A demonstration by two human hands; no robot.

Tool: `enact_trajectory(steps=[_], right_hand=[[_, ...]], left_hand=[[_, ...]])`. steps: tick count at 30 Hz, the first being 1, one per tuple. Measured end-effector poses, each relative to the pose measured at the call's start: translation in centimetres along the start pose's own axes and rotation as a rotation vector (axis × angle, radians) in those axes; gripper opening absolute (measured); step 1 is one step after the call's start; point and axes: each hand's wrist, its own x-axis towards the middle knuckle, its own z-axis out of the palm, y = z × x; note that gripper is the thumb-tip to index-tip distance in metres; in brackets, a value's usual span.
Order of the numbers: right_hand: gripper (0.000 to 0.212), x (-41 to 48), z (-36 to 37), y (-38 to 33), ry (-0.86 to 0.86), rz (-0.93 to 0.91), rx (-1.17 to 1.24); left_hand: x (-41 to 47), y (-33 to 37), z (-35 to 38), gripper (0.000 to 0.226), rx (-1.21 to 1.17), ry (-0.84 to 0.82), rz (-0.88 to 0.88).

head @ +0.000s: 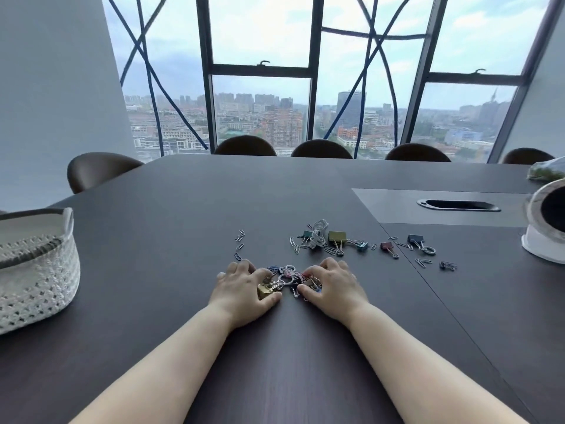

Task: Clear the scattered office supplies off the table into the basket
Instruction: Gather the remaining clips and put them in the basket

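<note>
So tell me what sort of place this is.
Most likely a high-rise office meeting room: a long dark conference table with a built-in cable port, chairs lined along its far side, and tall windows overlooking a city skyline.

On the dark wood-grain desk (153,240), the left hand (244,290) and right hand (334,289) curl round a heap of coloured metal binder clips and paper clips (289,278) from either side. Beyond the heap lie more loose clips (336,240). Well to its left sits a white woven rope basket (36,270).

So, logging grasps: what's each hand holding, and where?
Left hand: gold binder clip, by its body. Right hand: fingers curled round the clip pile, right side.
</note>
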Motion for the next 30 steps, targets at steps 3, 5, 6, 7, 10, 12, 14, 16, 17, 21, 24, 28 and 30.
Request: enact_trajectory(steps=[3,5,6,7,10,12,14,16,17,21,24,28,30], right_hand=[[0.035,-0.1,0.0,-0.3,0.013,-0.006,0.018],[0.034,-0.2,-0.1,-0.5,0.008,-0.015,0.004],[0.034,-0.2,-0.1,-0.6,0.007,-0.022,-0.007],[0.033,-0.2,-0.1,-0.7,0.008,-0.031,-0.016],[0.033,-0.1,-0.2,-1.0,0.022,-0.045,-0.013],[0.032,-0.2,-0.3,-1.0,0.033,-0.045,0.013],[0.032,-0.2,-0.3,-0.8,0.051,-0.037,0.058],[0.032,-0.3,-0.2,-0.6,0.072,-0.024,0.107],[0.031,-0.3,-0.3,-0.6,0.082,-0.019,0.127],[0.028,-0.4,-0.6,-1.0,0.149,-0.021,0.207],[0.027,-0.2,-1.2,-1.6,0.203,-0.001,0.292],[0.025,1.1,-2.1,-3.6,0.224,0.007,0.366],[0.024,2.1,-2.8,-5.5,0.248,0.003,0.421]], left_hand=[[-0.1,0.1,-0.1,0.055,-0.033,-0.020,-0.009],[-0.4,0.1,-0.2,0.054,-0.092,-0.006,-0.017],[-0.5,0.1,-0.3,0.054,-0.111,0.003,-0.015],[-0.7,0.2,-0.3,0.054,-0.116,0.013,-0.009],[-0.9,0.4,-0.5,0.056,-0.133,0.047,-0.008],[-0.9,0.5,-0.5,0.055,-0.172,0.075,-0.015],[-0.8,0.4,-0.5,0.052,-0.203,0.106,-0.022],[-0.7,0.4,-0.6,0.049,-0.201,0.117,-0.023],[-0.7,0.4,-0.5,0.048,-0.193,0.116,-0.016],[-0.4,0.1,-0.6,0.043,-0.222,0.117,0.001],[-0.4,-0.4,-1.4,0.041,-0.222,0.110,-0.012],[-0.8,-2.1,-4.0,0.036,-0.242,0.165,-0.053],[-1.4,-3.5,-5.7,0.031,-0.263,0.216,-0.045]])
